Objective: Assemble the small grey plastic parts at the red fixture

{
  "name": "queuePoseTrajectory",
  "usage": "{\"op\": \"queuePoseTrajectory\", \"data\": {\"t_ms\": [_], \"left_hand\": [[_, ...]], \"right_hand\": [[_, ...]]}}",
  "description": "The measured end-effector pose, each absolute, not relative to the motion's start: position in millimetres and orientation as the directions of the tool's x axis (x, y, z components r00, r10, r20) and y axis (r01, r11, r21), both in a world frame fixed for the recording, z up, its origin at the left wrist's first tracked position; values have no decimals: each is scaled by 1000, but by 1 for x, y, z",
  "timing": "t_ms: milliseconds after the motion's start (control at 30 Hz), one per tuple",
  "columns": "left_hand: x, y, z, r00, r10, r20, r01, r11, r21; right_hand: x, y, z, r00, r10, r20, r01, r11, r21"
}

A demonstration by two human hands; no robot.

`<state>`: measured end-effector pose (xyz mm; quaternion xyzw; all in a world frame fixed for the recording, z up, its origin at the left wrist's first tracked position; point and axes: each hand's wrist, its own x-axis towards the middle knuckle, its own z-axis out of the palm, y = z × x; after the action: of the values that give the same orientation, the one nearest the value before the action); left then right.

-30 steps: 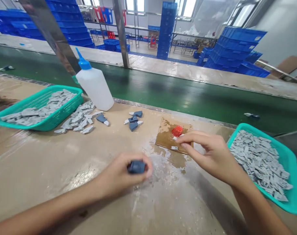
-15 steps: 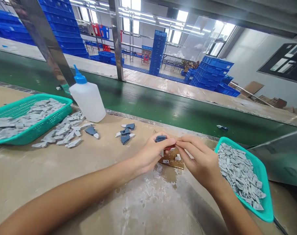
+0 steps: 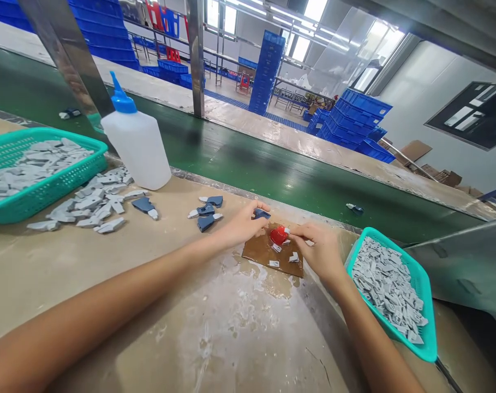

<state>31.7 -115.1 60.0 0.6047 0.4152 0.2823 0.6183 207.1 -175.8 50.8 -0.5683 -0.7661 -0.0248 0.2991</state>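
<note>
A small pale piece [image 3: 287, 230] is sitting at the upper right edge of the red cap [image 3: 278, 236], apparently touching it, and the right hand [image 3: 319, 245] is pinching that piece between its fingertips. Just left of and beyond the cap, the left hand [image 3: 248, 221] is gripping a dark blue-grey piece [image 3: 262, 213], partly hidden by its fingers. Half a second ago the two hands were meeting over the cap; now they are standing apart with the cap showing between them, so the two held pieces seem to be staying separate, the pale one alone being at the cap. Under the cap a wet brown board [image 3: 258, 252] is lying on the table [image 3: 157, 338], with small pale bits [image 3: 274, 263] resting on it. To the left, three dark-and-pale parts [image 3: 205, 209] are lying together, then loose grey pieces [image 3: 90, 203] and a white bottle [image 3: 137, 147] are standing near a green basket [image 3: 79, 173]. To the right, another basket [image 3: 430, 338] is holding more grey pieces. Beyond, a green belt [image 3: 248, 174] is running across.
</note>
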Motion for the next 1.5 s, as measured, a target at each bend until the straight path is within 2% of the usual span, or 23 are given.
{"op": "queuePoseTrajectory", "data": {"t_ms": [300,500,700,933,1000,1133,1233,1500], "left_hand": [[34,-113,54,592,805,-30,-16,49,999],[33,-111,54,632,772,-65,-8,90,996],[30,-108,55,668,739,-85,40,79,996],[30,-103,52,632,775,1,29,-26,999],[30,-103,52,622,781,51,56,-109,993],[27,-105,58,646,728,229,122,-395,911],[27,-108,61,705,660,259,103,-457,883],[28,-109,60,696,678,237,129,-442,887]], "right_hand": [[208,-174,44,-199,855,479,896,357,-263],[205,-176,52,-153,794,589,898,360,-252],[203,-178,61,-123,829,546,903,321,-284],[205,-179,60,-95,852,514,881,312,-356],[205,-179,61,-57,852,520,865,302,-400],[201,-181,66,87,835,544,738,313,-598],[196,-185,71,126,853,506,594,343,-728],[193,-188,69,-26,858,513,639,409,-651]]}}
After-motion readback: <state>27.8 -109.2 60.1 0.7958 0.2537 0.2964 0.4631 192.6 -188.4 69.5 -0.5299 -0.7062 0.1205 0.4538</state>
